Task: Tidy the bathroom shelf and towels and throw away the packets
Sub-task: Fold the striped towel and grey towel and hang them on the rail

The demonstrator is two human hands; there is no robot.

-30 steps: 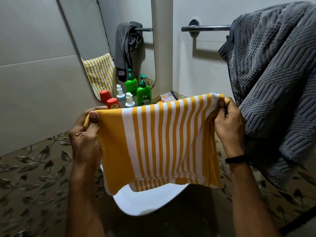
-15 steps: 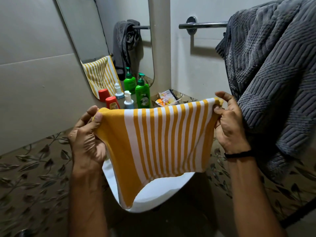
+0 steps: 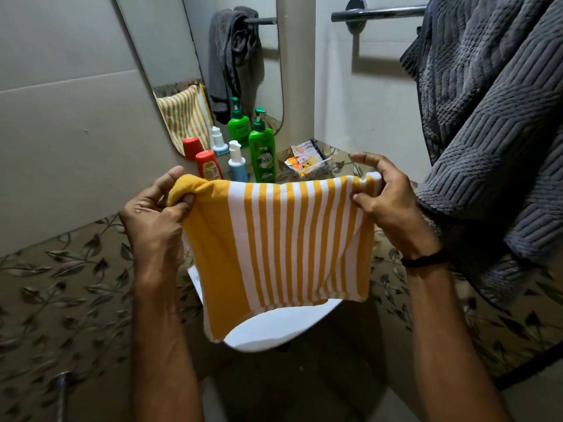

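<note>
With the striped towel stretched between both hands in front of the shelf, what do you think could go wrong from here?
1. The yellow striped towel hangs just in front of the green pump bottle and red bottle; swinging it forward might topple them.
2. The left hand and right hand pinch only the top corners, so one could slip.
3. The grey towel is draped loosely on the rail; the right arm may drag it down.

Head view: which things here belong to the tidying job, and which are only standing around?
Belong to the job:
- striped towel, held by left hand and right hand
- grey towel on the rail
- packets on the shelf
- green bottle, red bottle

Only around:
- mirror
- white basin
</note>
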